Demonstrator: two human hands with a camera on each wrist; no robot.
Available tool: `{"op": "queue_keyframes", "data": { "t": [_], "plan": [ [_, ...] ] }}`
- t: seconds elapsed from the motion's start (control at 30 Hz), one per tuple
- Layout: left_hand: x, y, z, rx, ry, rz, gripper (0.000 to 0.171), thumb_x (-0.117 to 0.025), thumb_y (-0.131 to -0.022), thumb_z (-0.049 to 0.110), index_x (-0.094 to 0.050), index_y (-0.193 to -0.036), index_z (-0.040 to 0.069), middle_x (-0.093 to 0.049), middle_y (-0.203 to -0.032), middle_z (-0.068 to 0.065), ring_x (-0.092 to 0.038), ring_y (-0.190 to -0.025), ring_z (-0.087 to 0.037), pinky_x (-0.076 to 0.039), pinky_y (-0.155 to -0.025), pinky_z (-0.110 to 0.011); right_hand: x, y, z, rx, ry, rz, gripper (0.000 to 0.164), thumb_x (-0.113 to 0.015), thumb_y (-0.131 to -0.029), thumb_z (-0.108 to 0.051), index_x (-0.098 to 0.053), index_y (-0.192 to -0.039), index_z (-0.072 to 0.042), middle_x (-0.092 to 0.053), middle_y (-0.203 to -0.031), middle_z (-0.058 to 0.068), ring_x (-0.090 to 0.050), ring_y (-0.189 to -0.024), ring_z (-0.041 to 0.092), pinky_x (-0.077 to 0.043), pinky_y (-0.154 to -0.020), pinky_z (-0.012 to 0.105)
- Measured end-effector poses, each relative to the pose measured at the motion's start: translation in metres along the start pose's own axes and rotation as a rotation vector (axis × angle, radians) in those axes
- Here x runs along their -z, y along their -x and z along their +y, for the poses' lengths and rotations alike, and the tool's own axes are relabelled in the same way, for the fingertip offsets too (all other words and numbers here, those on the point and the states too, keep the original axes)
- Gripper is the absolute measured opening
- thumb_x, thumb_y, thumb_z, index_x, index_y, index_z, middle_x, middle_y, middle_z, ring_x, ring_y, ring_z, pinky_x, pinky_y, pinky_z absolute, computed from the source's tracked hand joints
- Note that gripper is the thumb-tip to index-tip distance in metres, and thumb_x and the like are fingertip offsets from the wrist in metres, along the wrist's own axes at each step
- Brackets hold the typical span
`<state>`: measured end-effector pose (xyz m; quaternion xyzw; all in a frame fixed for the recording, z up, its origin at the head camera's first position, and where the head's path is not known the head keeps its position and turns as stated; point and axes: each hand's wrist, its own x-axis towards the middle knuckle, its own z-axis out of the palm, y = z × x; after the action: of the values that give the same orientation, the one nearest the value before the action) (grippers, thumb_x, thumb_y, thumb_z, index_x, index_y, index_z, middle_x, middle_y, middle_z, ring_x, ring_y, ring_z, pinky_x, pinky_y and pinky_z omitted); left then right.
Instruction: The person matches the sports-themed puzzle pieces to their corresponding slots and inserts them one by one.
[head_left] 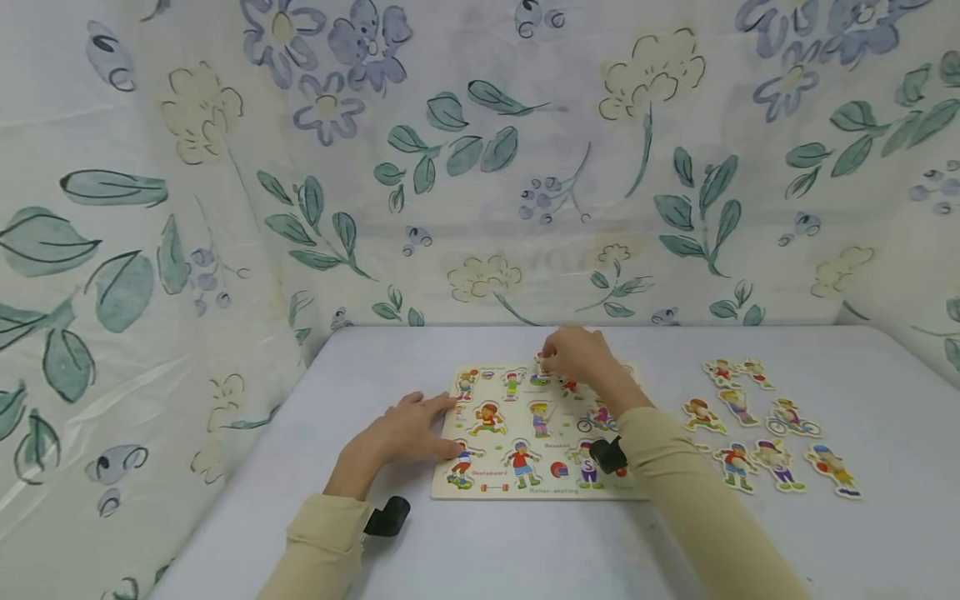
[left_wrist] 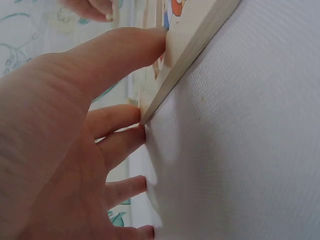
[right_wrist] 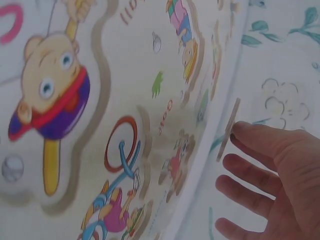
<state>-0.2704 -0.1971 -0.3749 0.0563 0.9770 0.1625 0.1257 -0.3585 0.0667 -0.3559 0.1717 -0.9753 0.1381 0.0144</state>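
Note:
A pale wooden puzzle board (head_left: 444, 491) with cartoon sports figures lies on the white table. At its left edge is my left hand (head_left: 399, 432), fingers spread and fairly straight. In the left wrist view the thumb (left_wrist: 142, 45) rests on the board's top, and the index and middle fingertips touch its edge. My right hand (head_left: 579, 357) is over the board's far edge. Between thumb and index finger it pinches a thin flat puzzle piece (right_wrist: 229, 131), seen edge-on in the right wrist view; the other fingers are loosely bent. Its picture is mostly hidden by the hand.
Several loose figure pieces lie on the table right of the board, among them a cyclist (head_left: 792, 418), a runner (head_left: 703, 415) and a blue-capped figure (head_left: 834, 471). A floral curtain (head_left: 570, 167) hangs behind the table and along its left side.

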Motion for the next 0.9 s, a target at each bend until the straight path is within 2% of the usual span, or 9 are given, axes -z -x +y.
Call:
{"op": "queue_keyframes", "data": {
  "t": [0.2,0.57,0.7,0.9],
  "plan": [
    [0.0,-0.001,-0.001,-0.01,-0.01,0.0,0.08,-0.075,-0.081,0.047,-0.044,-0.15,0.021,-0.032,-0.155,-0.025,-0.029,-0.141,-0.052,-0.029,-0.106,-0.072,-0.004,-0.003,-0.013,0.035,0.007,-0.02,0.019,-0.064,-0.095,-0.024,-0.076,-0.104,-0.013,-0.072,-0.104,0.003,-0.063,-0.1,0.026,-0.039,-0.101,0.062],
    [0.001,-0.001,-0.001,-0.005,-0.01,-0.003,0.081,-0.075,-0.082,0.049,-0.044,-0.15,0.021,-0.032,-0.155,-0.025,-0.029,-0.141,-0.052,-0.029,-0.105,-0.072,-0.016,-0.007,-0.029,0.023,0.018,-0.045,0.016,-0.065,-0.094,-0.021,-0.076,-0.103,-0.014,-0.071,-0.107,0.003,-0.061,-0.105,0.026,-0.037,-0.104,0.059],
    [0.001,-0.002,0.0,-0.001,-0.006,-0.005,0.081,-0.075,-0.081,0.049,-0.043,-0.151,0.022,-0.032,-0.156,-0.025,-0.03,-0.14,-0.052,-0.03,-0.105,-0.073,-0.02,-0.009,-0.031,0.02,0.013,-0.055,0.015,-0.065,-0.094,-0.022,-0.076,-0.101,-0.014,-0.07,-0.103,0.002,-0.061,-0.103,0.026,-0.034,-0.107,0.061],
    [-0.001,-0.002,-0.001,0.002,0.0,-0.004,0.08,-0.075,-0.081,0.048,-0.044,-0.15,0.022,-0.032,-0.155,-0.025,-0.03,-0.14,-0.052,-0.03,-0.105,-0.073,-0.024,-0.009,-0.035,0.033,0.012,-0.059,0.015,-0.066,-0.093,-0.022,-0.076,-0.101,-0.014,-0.07,-0.101,0.002,-0.06,-0.099,0.024,-0.037,-0.104,0.059]
  ]
}}
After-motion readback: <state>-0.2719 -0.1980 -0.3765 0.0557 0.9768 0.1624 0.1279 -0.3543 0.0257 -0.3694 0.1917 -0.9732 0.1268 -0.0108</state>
